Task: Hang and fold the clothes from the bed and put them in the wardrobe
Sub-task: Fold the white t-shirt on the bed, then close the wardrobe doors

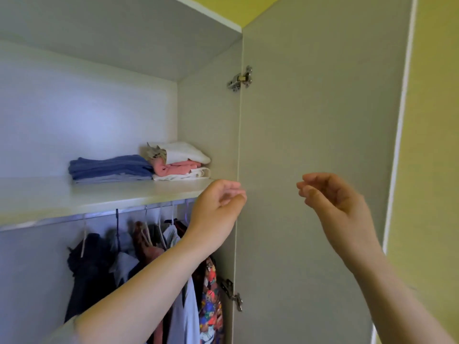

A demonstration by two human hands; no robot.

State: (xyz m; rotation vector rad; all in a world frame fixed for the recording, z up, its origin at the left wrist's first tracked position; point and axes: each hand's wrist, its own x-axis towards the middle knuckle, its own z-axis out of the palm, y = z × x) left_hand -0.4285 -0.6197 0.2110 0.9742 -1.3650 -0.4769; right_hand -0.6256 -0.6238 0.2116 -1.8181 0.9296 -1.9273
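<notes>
The wardrobe stands open before me. On its shelf (99,197) lie folded blue clothes (109,168) and beside them a stack of white and pink folded clothes (182,161). Under the shelf a rail (62,219) carries several hung garments (139,264), dark ones at the left and a colourful print at the right. My left hand (216,209) hovers in front of the shelf's right end, fingers loosely curled and holding nothing. My right hand (330,194) is raised in front of the open door, fingers loosely curled and empty too.
The open wardrobe door (310,120) fills the right half of the view, with metal hinges (239,78) at top and lower down. A yellow-green wall (432,145) lies beyond the door's edge. The wardrobe's top panel (111,28) is overhead.
</notes>
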